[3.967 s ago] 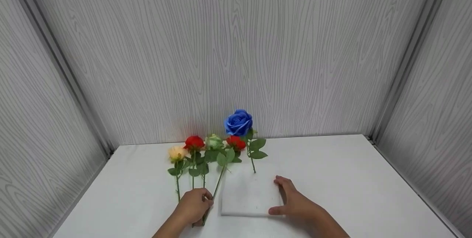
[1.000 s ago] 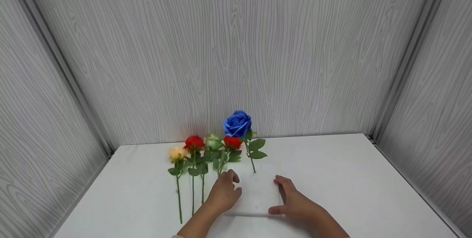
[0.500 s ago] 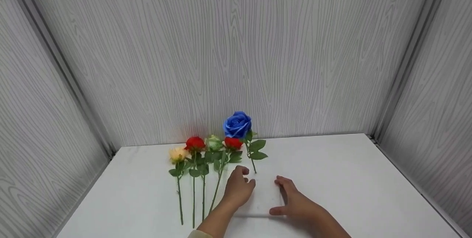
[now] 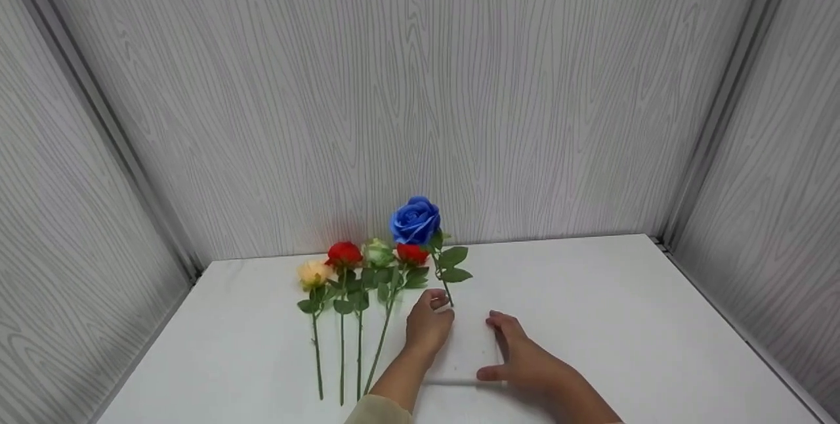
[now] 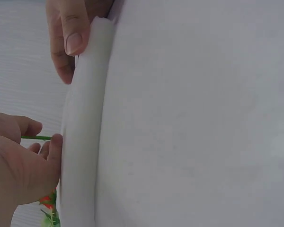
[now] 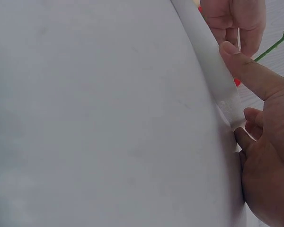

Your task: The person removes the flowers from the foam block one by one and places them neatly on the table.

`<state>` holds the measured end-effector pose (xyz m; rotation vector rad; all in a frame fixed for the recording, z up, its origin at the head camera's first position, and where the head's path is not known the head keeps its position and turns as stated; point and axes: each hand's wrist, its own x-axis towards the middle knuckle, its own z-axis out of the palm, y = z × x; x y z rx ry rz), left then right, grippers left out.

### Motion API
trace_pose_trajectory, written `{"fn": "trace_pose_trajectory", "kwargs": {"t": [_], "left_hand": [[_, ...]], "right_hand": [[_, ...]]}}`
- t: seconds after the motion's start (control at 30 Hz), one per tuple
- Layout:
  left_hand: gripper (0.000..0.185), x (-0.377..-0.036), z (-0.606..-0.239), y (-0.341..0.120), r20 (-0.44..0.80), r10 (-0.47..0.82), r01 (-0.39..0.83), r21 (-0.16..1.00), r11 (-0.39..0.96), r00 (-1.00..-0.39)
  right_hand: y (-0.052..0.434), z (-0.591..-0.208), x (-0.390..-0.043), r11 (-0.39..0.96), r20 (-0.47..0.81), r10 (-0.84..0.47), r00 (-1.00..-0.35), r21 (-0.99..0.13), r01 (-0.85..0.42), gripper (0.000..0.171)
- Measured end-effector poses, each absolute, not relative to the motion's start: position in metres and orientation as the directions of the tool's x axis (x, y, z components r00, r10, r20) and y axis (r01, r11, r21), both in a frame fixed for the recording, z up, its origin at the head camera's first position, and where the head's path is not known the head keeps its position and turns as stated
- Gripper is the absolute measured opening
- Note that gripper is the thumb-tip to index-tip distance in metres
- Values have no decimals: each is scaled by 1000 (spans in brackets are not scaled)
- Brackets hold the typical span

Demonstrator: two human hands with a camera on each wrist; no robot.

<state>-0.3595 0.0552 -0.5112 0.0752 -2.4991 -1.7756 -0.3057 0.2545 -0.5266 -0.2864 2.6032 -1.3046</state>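
My left hand (image 4: 428, 327) is over the white foam block (image 4: 466, 352), its fingers loosely bent beside the lower stem of the blue rose (image 4: 415, 220). That rose stands up from the block. In the left wrist view, the green stem (image 5: 35, 137) passes between the thumb and fingers of the left hand (image 5: 23, 165), with a gap showing. My right hand (image 4: 531, 361) holds the block's right side, thumb at the front and fingers at the back corner. The right wrist view shows the right thumb (image 6: 251, 71) along the block (image 6: 208, 56).
Left of the block lie a peach rose (image 4: 314, 274), a red rose (image 4: 344, 254), a pale green rose (image 4: 378, 253) and a second red rose (image 4: 412, 254), stems toward me. The white table (image 4: 590, 306) ends at grey wood-grain panels (image 4: 420, 83).
My left hand has let go of the second red rose's stem, leaving it beside the others, then moved right and away from me to the blue rose's stem. The right hand stays put.
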Motion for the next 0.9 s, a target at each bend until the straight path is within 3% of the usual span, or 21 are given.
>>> {"fn": "trace_pose_trajectory", "kwargs": {"t": [0.27, 0.9], "left_hand": [[21, -367, -518, 54, 165, -110, 96, 880, 464, -980], [18, -367, -524, 56, 164, -119, 96, 893, 440, -979]], "right_hand": [[255, -525, -305, 589, -98, -279, -955, -803, -90, 116], [258, -528, -307, 569, -75, -315, -946, -813, -125, 112]]}}
